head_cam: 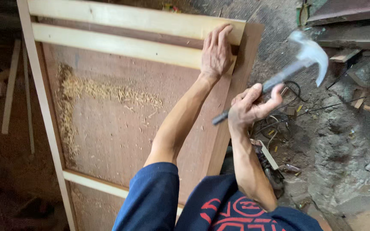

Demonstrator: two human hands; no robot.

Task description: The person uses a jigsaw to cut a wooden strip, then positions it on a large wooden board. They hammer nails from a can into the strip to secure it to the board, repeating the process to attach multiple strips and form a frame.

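Sawdust strewn over brown panel; pale battens across its top, one along its left edge. Rubble, cables and wood offcuts on floor at right. Left hand lies flat, fingers spread, on battens' right end. Right hand raised beside panel edge, grip closed round hammer handle; head blurred, probably mid-swing.

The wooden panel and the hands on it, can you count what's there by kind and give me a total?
Hands: 2, left hand pressing on the slats, right hand raised off the wood
Hammers: 1, hammer held in the right hand's grip
Pale slats across the brown panel: 3, top slat, second slat, lower slat
Pale side rail: 1
Sawdust pile: 1
Total: 9
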